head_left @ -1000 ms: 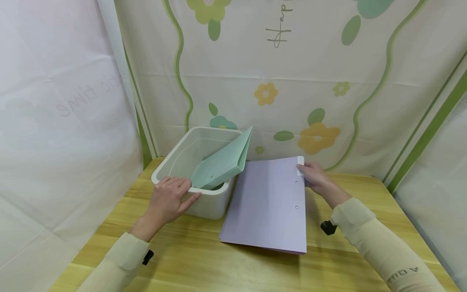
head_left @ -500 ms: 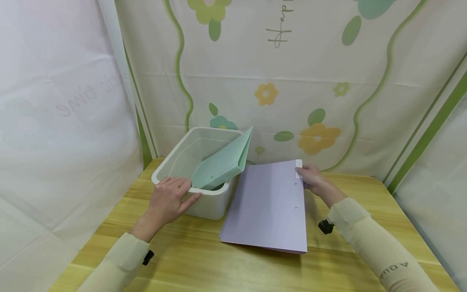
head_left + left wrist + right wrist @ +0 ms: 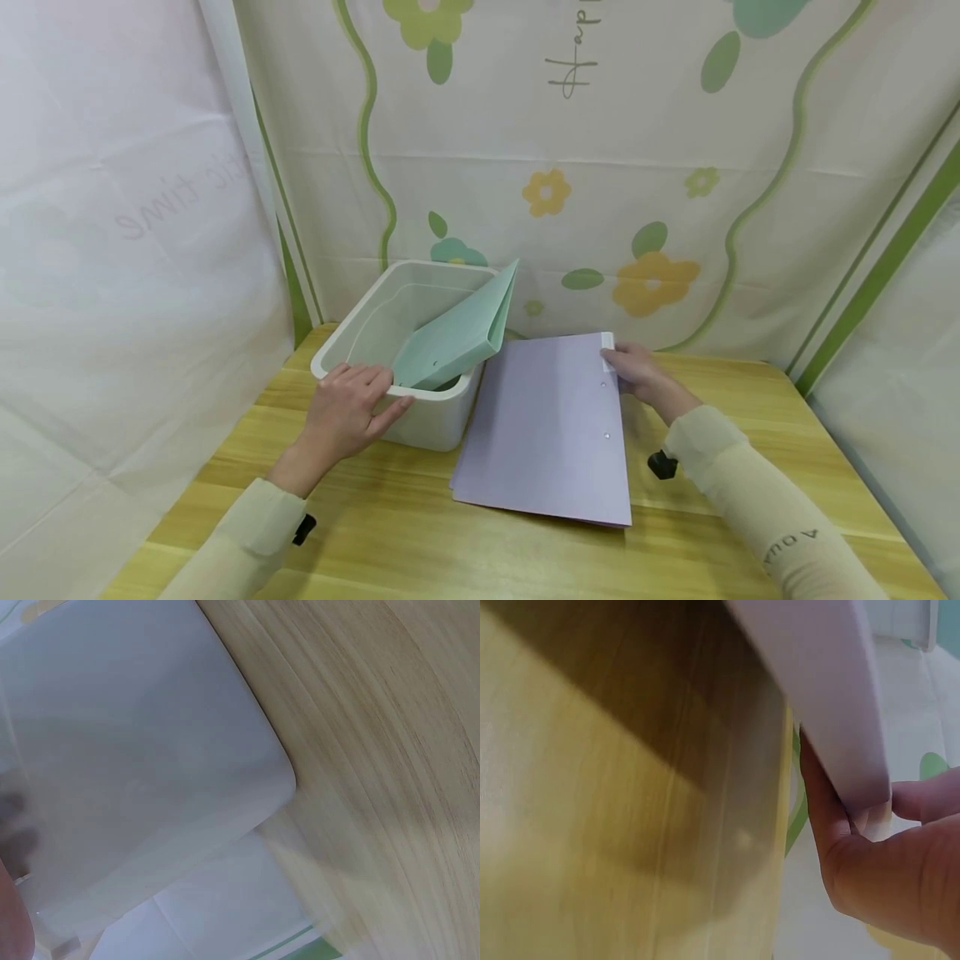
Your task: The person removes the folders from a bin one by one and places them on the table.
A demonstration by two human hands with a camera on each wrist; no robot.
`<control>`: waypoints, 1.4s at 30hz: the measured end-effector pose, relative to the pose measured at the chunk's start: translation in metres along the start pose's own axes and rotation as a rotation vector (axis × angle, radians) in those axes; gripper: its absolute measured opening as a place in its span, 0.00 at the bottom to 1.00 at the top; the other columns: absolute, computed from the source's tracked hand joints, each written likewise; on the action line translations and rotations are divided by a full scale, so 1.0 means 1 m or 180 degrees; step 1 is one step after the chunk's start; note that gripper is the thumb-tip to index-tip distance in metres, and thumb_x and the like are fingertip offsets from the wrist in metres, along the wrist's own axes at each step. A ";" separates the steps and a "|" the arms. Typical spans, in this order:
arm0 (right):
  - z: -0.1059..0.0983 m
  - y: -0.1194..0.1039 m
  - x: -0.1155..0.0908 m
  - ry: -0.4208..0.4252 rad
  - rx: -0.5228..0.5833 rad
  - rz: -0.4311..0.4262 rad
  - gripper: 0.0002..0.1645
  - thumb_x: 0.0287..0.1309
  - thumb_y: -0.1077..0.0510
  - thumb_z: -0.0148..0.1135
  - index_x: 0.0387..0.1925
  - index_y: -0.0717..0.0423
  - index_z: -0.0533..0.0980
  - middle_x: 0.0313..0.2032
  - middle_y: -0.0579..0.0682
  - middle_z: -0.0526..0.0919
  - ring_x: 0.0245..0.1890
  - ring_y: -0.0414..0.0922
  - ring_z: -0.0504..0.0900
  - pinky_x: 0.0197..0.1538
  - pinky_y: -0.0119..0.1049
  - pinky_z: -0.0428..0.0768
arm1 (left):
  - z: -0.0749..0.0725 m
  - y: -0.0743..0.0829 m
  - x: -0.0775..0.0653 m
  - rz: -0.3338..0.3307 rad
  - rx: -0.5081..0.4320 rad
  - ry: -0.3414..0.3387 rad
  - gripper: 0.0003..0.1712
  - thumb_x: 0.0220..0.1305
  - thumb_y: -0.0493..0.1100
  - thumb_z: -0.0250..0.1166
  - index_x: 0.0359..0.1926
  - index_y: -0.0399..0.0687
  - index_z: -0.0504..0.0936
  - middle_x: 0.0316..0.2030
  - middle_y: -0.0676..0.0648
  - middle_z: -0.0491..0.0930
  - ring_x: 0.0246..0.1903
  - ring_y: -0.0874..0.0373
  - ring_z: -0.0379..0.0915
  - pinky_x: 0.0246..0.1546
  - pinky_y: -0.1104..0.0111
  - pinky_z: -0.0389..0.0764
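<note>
My left hand grips the near rim of a white plastic bin, fingers over the edge and thumb along the outside. Leaning inside the bin is a mint-green file folder, its upper end sticking out past the right rim. To the right of the bin lies a lilac file folder with a white label and metal rivets along its spine. My right hand pinches that spine near the label. The right wrist view shows the lilac spine between thumb and fingers, raised over the table with a shadow beneath.
The wooden table carries the bin and both folders. A white cloth printed with flowers hangs right behind the table, and more cloth hangs at left and right.
My right hand has moved slightly left and toward me, and the label end of the lilac folder has come down with it. The left hand, bin and green folder stay put.
</note>
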State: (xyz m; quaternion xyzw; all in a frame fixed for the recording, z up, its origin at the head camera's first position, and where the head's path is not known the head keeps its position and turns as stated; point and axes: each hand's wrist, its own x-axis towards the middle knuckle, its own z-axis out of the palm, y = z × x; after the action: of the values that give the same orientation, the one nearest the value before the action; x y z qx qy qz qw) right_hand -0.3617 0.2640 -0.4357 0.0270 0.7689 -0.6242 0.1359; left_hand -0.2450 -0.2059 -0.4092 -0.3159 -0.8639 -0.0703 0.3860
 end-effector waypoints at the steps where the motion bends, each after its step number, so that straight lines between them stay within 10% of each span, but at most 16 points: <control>1: 0.001 0.001 0.000 0.0015 -0.0024 0.0013 0.33 0.80 0.56 0.44 0.72 0.77 0.54 0.43 0.58 0.82 0.33 0.42 0.85 0.41 0.40 0.85 | 0.000 0.000 0.000 0.0002 -0.0002 0.0000 0.33 0.76 0.72 0.41 0.26 0.50 0.63 0.20 0.56 0.63 0.21 0.57 0.66 0.27 0.60 0.68; 37: 0.007 0.011 -0.005 0.0434 -0.1241 0.0093 0.32 0.72 0.58 0.54 0.65 0.82 0.64 0.59 0.76 0.73 0.58 0.66 0.78 0.60 0.54 0.78 | 0.000 0.000 0.001 0.0011 0.0023 0.0035 0.34 0.76 0.72 0.40 0.26 0.50 0.63 0.20 0.56 0.62 0.20 0.58 0.65 0.26 0.62 0.65; 42: 0.006 0.012 -0.007 0.0507 -0.1372 0.0001 0.21 0.65 0.61 0.56 0.50 0.79 0.74 0.40 0.66 0.79 0.40 0.55 0.81 0.47 0.45 0.83 | 0.000 0.000 0.001 -0.0004 0.0012 0.0010 0.34 0.76 0.72 0.39 0.26 0.50 0.63 0.20 0.56 0.62 0.20 0.58 0.64 0.26 0.62 0.64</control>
State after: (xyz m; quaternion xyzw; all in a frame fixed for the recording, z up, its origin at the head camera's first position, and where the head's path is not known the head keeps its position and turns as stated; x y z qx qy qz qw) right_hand -0.3509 0.2613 -0.4466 0.0466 0.8927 -0.4414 0.0776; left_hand -0.2451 -0.2054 -0.4085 -0.3145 -0.8636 -0.0694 0.3879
